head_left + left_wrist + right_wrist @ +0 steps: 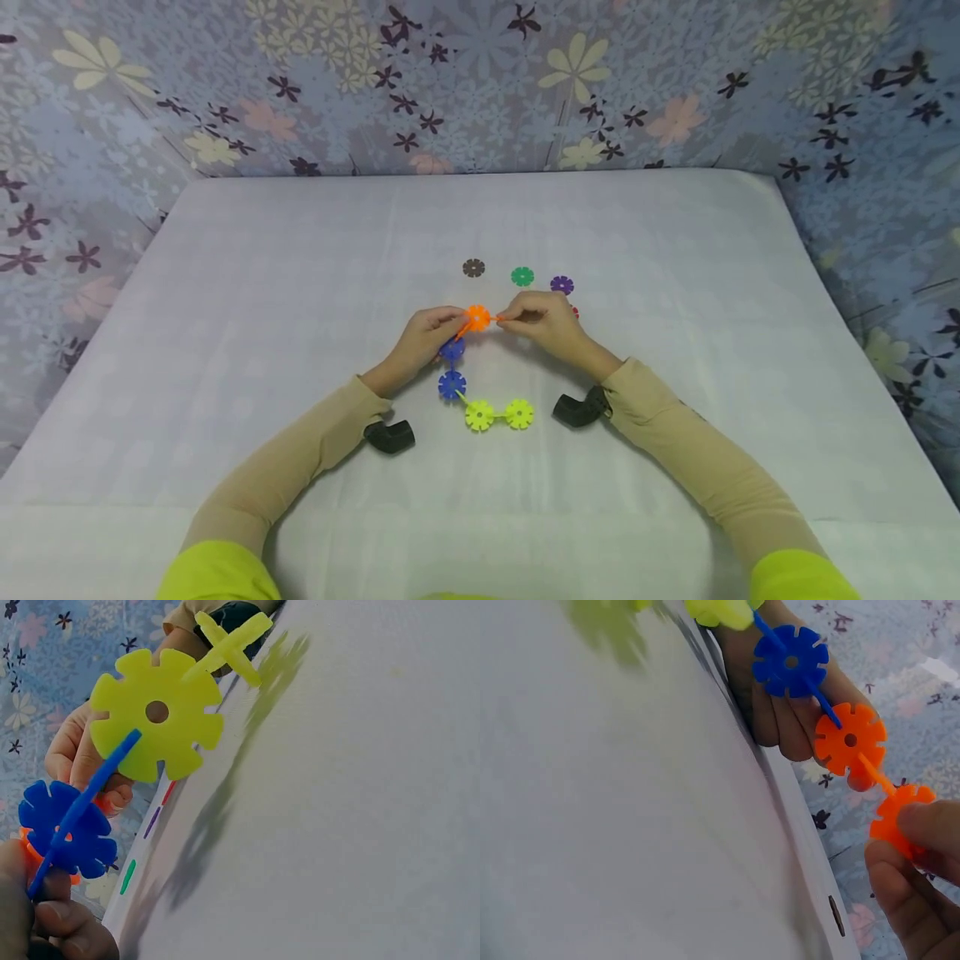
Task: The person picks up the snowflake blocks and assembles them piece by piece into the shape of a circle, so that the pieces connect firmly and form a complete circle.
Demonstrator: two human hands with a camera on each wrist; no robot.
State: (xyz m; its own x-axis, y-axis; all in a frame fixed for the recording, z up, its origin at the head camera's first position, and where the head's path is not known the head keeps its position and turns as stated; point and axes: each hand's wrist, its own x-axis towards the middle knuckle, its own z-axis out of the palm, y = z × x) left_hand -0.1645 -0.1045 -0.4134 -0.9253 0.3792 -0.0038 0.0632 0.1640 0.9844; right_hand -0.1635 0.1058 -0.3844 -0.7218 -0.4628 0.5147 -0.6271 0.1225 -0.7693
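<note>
A chain of flat notched plastic discs hangs between my two hands, slotted together at right angles. My left hand [422,343] pinches the chain where a blue disc [69,825] meets the orange ones. With thumb and fingers, my right hand [553,327] grips the end orange disc [902,817]. Another orange disc [850,740] links it to the blue part. Further along the chain are more blue discs [452,385], then yellow-green discs [157,714] at the near end. In the left wrist view, the yellow-green end casts a shadow on the white surface.
Loose discs lie beyond my hands on the white-covered table [300,250]: brown [473,267], green [522,276] and purple [562,285]. A red disc [576,312] is mostly hidden behind my right hand. Black wrist mounts [390,436] sit at both cuffs. Flowered cloth [480,92] stands behind.
</note>
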